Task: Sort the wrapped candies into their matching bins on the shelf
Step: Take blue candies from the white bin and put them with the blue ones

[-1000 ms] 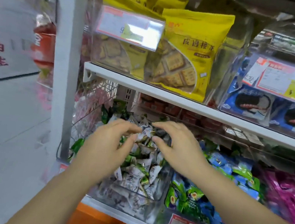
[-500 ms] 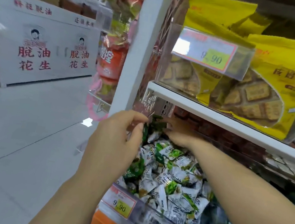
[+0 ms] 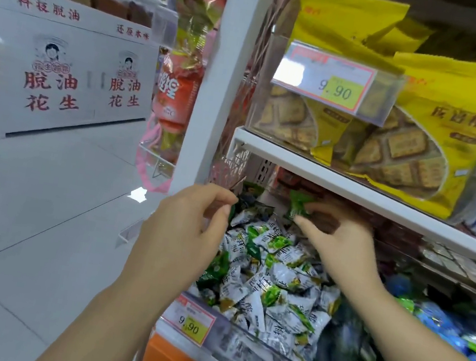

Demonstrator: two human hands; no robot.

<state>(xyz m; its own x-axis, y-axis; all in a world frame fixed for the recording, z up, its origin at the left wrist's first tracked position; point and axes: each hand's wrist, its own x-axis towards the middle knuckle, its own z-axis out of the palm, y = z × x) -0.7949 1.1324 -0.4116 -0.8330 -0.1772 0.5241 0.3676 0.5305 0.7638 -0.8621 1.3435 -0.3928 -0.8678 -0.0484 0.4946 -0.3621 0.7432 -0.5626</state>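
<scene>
A clear bin (image 3: 237, 345) on the lower shelf is heaped with white-and-green wrapped candies (image 3: 273, 284). My right hand (image 3: 342, 245) reaches to the back of this bin and pinches a green wrapped candy (image 3: 298, 204) between thumb and fingers, just under the upper shelf board. My left hand (image 3: 186, 234) hovers at the bin's left side, fingers curled with thumb near fingertips; whether it holds anything is hidden. To the right lies a bin of blue and green wrapped candies (image 3: 439, 324).
A white shelf post (image 3: 227, 68) stands left of the bin. The upper shelf (image 3: 354, 193) carries yellow biscuit bags (image 3: 421, 132) behind a 9.90 price tag (image 3: 326, 80). Red snack packs (image 3: 176, 88) hang from the post. Grey tiled aisle floor (image 3: 36, 209) spreads left.
The view has swung left and closer to the white-and-green bin. My right hand moved from the front of the heap to the back and now pinches a green candy.
</scene>
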